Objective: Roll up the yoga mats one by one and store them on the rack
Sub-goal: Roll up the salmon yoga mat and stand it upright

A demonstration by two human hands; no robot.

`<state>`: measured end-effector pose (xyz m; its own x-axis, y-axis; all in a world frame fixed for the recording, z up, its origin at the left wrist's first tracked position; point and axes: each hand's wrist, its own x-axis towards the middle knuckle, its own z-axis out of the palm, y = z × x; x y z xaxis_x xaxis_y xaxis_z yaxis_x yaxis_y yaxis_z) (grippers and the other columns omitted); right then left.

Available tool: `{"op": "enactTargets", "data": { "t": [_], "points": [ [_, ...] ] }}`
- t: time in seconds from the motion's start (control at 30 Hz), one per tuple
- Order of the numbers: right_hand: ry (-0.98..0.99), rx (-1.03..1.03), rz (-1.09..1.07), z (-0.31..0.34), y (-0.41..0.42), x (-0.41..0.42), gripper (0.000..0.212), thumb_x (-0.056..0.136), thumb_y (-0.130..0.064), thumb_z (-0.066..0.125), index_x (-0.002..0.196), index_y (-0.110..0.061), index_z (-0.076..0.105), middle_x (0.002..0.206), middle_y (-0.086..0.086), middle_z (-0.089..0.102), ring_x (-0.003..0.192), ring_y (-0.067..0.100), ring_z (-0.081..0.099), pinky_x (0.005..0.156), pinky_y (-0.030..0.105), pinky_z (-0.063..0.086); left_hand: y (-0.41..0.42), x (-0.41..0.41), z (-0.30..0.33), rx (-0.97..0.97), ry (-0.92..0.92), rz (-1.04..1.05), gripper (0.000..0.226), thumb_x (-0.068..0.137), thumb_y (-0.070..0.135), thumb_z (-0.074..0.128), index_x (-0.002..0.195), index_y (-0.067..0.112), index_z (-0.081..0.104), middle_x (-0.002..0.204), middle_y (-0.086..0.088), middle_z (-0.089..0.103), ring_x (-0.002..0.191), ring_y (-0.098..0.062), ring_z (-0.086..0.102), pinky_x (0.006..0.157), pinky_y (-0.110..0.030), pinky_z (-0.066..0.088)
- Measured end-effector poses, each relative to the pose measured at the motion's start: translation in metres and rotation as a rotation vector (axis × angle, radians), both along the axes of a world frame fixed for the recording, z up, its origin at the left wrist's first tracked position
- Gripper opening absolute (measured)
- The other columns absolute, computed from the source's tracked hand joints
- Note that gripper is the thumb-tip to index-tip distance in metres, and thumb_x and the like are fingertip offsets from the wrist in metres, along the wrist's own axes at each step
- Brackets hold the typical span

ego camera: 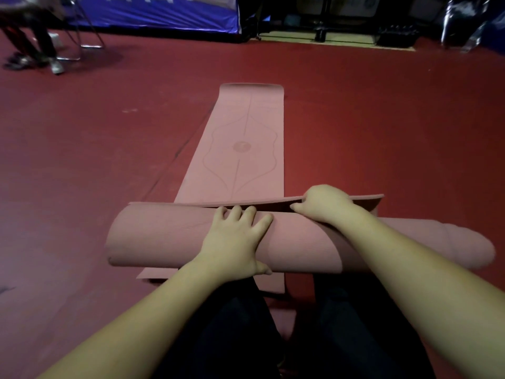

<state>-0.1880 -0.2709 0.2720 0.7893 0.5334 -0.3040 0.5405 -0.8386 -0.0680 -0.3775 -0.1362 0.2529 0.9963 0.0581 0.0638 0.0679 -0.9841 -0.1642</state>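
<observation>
Dark trousers [235, 337] nearest, person crouched over red floor [82, 160]. Rolled pink mat [164, 239] lies crosswise before knees, long axis left-right. Left hand [235, 239] presses flat on roll, fingers spread. Right hand [325, 202] pinches roll's loose outer edge. Second pink mat [240, 149] lies flat beneath, long axis running away toward blue banner [153, 12].

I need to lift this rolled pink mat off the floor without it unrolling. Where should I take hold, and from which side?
Probably grip the rolled mat around its middle from above, fingers wrapping over the far side to trap the loose flap. That free edge stands up along the far top, pinched by the right hand, while the left hand presses flat on the roll. The right end telescopes out, so avoid the ends.
</observation>
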Motion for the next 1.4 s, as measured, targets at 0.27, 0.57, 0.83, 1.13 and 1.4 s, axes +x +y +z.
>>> {"op": "enactTargets", "data": {
  "t": [0.27,0.57,0.83,1.13,1.4],
  "points": [
    [-0.136,0.106,0.158,-0.008,0.013,0.02,0.033,0.095,-0.029,0.053,0.126,-0.021,0.057,0.128,0.006,0.052,0.119,0.029,0.048,0.092,0.04,0.042,0.003,0.009,0.006,-0.036,0.048,0.01,0.111,0.059,0.086,0.058,0.149,0.03,0.024,0.145,-0.005,0.04,0.126,-0.028,0.039,0.106,-0.049,0.026],
    [-0.073,0.179,0.064,-0.005,0.023,0.036,0.03,0.102,-0.036,0.043,0.116,-0.02,0.064,0.121,0.009,0.064,0.107,0.032,0.058,0.074,0.034,0.041,0.009,0.017,0.006,-0.076,0.084,0.01,0.109,0.06,0.092,0.045,0.148,0.03,0.026,0.141,-0.004,0.044,0.124,-0.027,0.04,0.103,-0.047,0.03],
    [-0.051,0.209,0.111,0.003,0.001,0.011,0.027,0.099,-0.039,0.047,0.111,-0.026,0.067,0.12,0.003,0.066,0.109,0.029,0.058,0.085,0.036,0.048,0.024,0.045,0.004,-0.256,0.007,0.066,0.091,0.078,0.079,0.003,0.141,0.027,0.044,0.162,-0.006,0.018,0.148,-0.027,0.014,0.12,-0.049,0.01],
    [-0.028,0.238,0.111,-0.023,-0.008,-0.019,0.051,0.102,-0.049,0.026,0.121,-0.019,0.063,0.131,0.008,0.061,0.12,0.03,0.054,0.099,0.04,0.041,0.035,0.081,0.006,-0.428,0.196,0.277,0.067,0.096,0.069,0.019,0.112,0.022,0.063,0.119,-0.01,0.065,0.113,-0.03,0.056,0.09,-0.04,0.043],
    [-0.046,0.144,0.059,-0.033,0.001,0.0,0.075,0.091,-0.073,0.017,0.123,-0.023,0.062,0.126,0.007,0.063,0.115,0.031,0.058,0.091,0.041,0.046,0.033,0.091,-0.002,-0.444,-0.358,0.139,0.046,0.102,0.04,0.039,0.073,0.011,0.059,0.081,-0.013,0.064,0.082,-0.036,0.059,0.067,-0.038,0.036]
  ]
}}
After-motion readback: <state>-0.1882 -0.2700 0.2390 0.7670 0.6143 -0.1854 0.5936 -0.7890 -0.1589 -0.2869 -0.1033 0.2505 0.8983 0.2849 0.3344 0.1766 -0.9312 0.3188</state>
